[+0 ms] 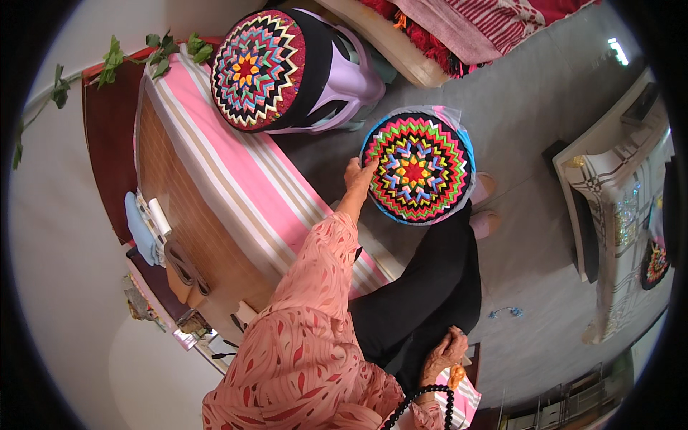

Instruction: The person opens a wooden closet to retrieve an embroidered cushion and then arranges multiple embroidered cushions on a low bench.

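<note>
My left hand (361,173) grips the near-left rim of a round patchwork cushion (414,171), its thumb lying over the top. Folded fabric points in red, green, yellow, blue and black ring a star at its centre. Grey, blue and pink fabric shows around the rim. Behind it, black trousers (424,279) cover my bent legs. Down by the leg rests my right hand (449,346), with curled fingers and a hidden palm. An orange ornament (457,376) is close to that wrist, and a strand of black beads (419,396) hangs across the forearm.
A second round patchwork cushion (255,70) with a black side leans on a lilac plastic chair (352,80). Striped pink cloth (226,161) covers part of a wooden bench (183,161). At right stands a cloth-covered table (602,215). Woven red textiles (484,27) lie at the top.
</note>
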Available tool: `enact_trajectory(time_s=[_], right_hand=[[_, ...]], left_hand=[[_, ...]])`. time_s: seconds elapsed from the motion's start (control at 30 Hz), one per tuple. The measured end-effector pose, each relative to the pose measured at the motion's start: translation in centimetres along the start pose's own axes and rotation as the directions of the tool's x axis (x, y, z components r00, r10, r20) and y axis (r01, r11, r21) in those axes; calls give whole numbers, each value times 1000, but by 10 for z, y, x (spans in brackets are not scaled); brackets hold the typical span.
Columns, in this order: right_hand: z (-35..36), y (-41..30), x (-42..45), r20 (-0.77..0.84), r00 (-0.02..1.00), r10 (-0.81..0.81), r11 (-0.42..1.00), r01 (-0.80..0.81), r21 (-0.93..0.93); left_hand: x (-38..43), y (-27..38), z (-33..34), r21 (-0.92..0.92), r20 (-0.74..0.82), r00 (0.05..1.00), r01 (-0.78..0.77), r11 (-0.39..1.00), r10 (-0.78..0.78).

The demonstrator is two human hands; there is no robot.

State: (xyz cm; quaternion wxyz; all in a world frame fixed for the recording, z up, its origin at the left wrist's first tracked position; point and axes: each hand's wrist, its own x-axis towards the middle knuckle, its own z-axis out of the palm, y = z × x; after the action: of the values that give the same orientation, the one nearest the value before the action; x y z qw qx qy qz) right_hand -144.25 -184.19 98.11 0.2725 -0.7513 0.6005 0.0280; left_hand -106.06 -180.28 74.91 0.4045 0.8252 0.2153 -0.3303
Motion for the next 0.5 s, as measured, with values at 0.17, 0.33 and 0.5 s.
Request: enact_trajectory(time_s=[0.17,0.33,0.5], right_hand=[[4,-3,0,-22,1000,-8,1000,9,13],[6,-9,-4,-20,999,-35,995,33,-94],[5,-12,-8,-25,999,-36,992,33,-124]], left_hand=[[-13,4,-13,-156,14,994,-108,982,112],[-46,48,-39,-411,485,871,147,900,80],[-114,127,-21,-617,632,678,147,773,375]])
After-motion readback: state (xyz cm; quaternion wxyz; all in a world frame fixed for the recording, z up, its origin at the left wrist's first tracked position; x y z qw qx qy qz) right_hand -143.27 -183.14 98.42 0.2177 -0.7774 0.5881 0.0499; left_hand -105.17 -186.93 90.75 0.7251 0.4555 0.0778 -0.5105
